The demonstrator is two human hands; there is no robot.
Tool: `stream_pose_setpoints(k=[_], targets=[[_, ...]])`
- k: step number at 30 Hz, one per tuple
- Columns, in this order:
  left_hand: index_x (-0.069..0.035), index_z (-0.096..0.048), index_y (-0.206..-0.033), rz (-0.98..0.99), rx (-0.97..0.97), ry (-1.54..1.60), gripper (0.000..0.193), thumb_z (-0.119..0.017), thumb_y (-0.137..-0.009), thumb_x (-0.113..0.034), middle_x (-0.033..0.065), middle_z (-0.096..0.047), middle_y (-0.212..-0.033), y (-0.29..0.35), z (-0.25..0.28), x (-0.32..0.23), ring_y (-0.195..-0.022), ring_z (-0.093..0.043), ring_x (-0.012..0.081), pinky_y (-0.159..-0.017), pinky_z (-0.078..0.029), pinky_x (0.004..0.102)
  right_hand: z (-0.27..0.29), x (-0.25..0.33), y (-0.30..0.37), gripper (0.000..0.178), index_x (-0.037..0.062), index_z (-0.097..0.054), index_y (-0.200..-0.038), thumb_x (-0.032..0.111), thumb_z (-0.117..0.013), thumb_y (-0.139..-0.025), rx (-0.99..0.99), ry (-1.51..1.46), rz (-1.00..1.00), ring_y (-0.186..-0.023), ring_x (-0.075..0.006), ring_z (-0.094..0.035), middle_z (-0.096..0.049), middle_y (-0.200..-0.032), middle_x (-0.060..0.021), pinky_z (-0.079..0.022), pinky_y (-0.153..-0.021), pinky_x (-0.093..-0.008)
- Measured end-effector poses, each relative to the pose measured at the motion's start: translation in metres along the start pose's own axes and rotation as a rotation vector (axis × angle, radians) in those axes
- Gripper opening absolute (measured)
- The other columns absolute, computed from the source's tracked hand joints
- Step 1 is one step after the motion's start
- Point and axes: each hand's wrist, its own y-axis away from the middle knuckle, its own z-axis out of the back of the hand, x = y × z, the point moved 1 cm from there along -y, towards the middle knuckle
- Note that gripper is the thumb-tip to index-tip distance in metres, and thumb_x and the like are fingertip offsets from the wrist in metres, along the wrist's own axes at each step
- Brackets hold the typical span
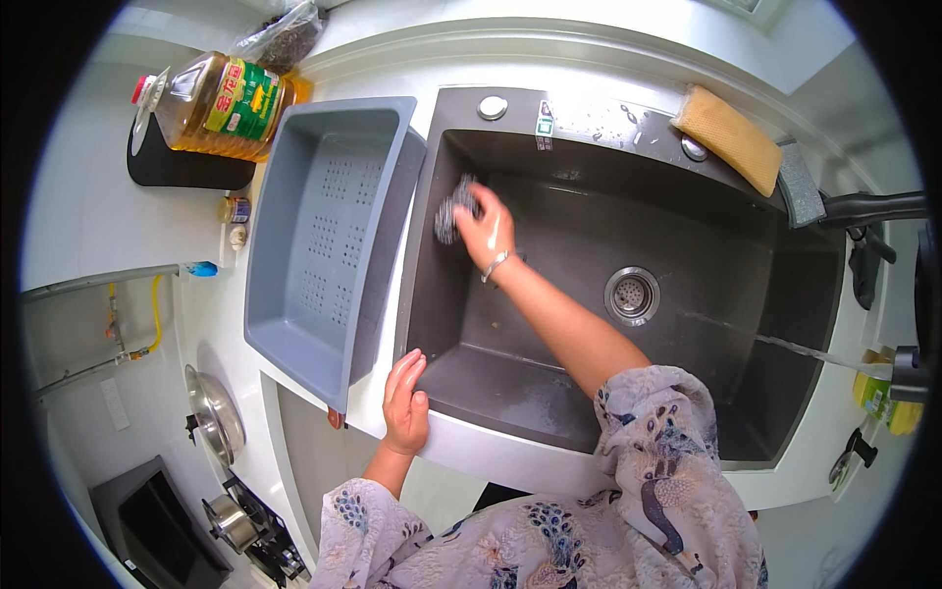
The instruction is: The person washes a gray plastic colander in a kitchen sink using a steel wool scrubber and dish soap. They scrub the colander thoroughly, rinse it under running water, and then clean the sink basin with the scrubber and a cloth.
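My right hand [489,234], with a bracelet at the wrist, reaches across the dark grey sink [559,236]. Its fingers are closed on a silvery steel wool scrubber [449,216], which they press against the sink's left wall near the back corner. My left hand [405,407] rests at the front left corner of the sink rim, holding nothing, its fingers stretched out. Toward the right of the sink floor sits a round metal drain strainer [632,295].
A grey perforated basin [294,236] stands left of the sink. Behind it is a big oil bottle [221,103]. A yellow sponge [731,137] and a grey cloth [800,187] lie on the back right rim. Water [819,351] streams from the right.
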Motion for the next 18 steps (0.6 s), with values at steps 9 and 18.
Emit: stream_pose_setpoints(k=[9,18], targets=[[0.007,-0.031,-0.134,-0.088,-0.128,0.019,0.048,-0.031,-0.094,-0.019,0.0233,-0.03,-0.139,0.0,-0.003,0.012,-0.127,-0.038,0.0328,-0.102,-0.034,0.0386,-0.012,0.015,0.069,0.03,-0.0003,-0.053,-0.097,0.015,-0.067,-0.075,0.042,0.064,-0.128,-0.087,-0.0279,-0.061,-0.062,-0.09,-0.0174,-0.047,-0.077,-0.0359],[0.005,-0.018,-0.139,-0.002,-0.115,0.149,0.064,-0.035,-0.093,-0.035,0.0207,-0.022,-0.144,0.0,-0.004,-0.001,-0.133,-0.026,0.0322,-0.108,-0.022,0.041,0.002,0.002,0.161,0.036,-0.0003,-0.055,-0.087,0.025,-0.074,-0.07,0.688,-0.01,-0.467,-0.077,-0.028,-0.062,-0.062,-0.081,-0.0158,-0.05,-0.073,-0.0349]])
